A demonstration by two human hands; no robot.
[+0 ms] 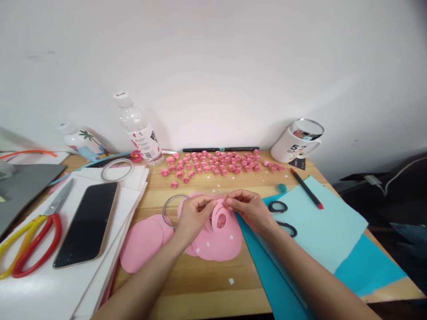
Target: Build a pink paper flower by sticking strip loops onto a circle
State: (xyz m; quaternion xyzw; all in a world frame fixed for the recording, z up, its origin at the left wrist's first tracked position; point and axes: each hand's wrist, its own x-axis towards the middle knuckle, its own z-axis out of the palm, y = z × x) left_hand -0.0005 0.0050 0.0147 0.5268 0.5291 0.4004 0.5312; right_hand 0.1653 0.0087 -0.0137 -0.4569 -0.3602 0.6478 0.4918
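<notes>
Between my hands is a pink paper spiral (pixel 219 219), its strip curling down in loops. My left hand (pixel 196 214) pinches its upper left edge with thumb and forefinger. On the other side, the thumb and forefinger of my right hand (pixel 249 207) close on the spiral's upper right edge. Beneath it lie pink paper circles (pixel 220 246), with small white squares scattered on them. More pink paper circles (pixel 142 244) lie to the left, partly under a tape roll (pixel 166 216). Behind my hands, many small rolled pink paper roses (pixel 213 166) spread across the table.
White paper (pixel 36 293) at left carries a phone (pixel 87 224), red-and-yellow scissors (pixel 36 240) and another tape roll (pixel 104 172). A bottle (pixel 143 133) and a mug (pixel 293 144) stand by the wall. Black-handled scissors (pixel 295 231) and a pencil (pixel 307 189) rest on blue paper sheets (pixel 340 222).
</notes>
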